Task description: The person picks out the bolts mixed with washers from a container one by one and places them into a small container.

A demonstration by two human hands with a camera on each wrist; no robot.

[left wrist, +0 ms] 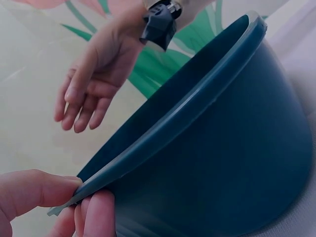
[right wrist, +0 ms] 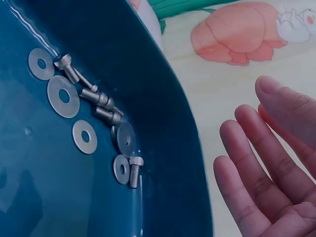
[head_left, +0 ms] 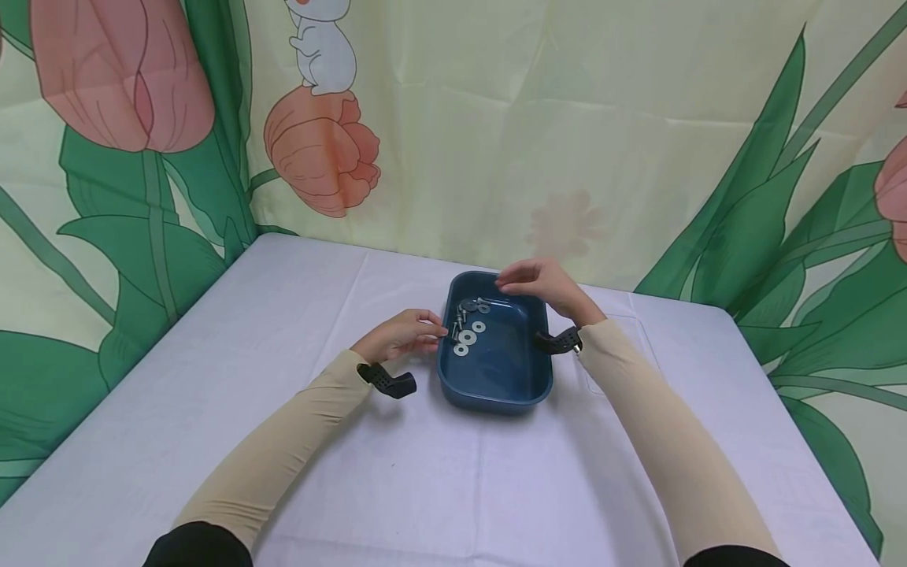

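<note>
**Left hand pinches the tray rim, right hand hovers open**

A dark blue plastic tray (head_left: 496,370) sits mid-bench (head_left: 453,488) on a white cloth. The left hand (head_left: 398,335) pinches the tray's left rim between thumb and fingertips (left wrist: 96,212). The right hand (head_left: 542,285) hangs above the far edge, fingers (right wrist: 256,168) straight and relaxed, holding nothing. Steel washers (right wrist: 63,96) and small bolts (right wrist: 101,100) lie bunched in the tray's far left corner.

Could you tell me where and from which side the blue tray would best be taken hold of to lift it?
Probably by the flat lip of the blue tray, one long side in each hand. The left hand already pinches the left rim; the open right hand could come onto the opposite rim. The walls are smooth and curved, and held level the washers and bolts should stay put.
</note>
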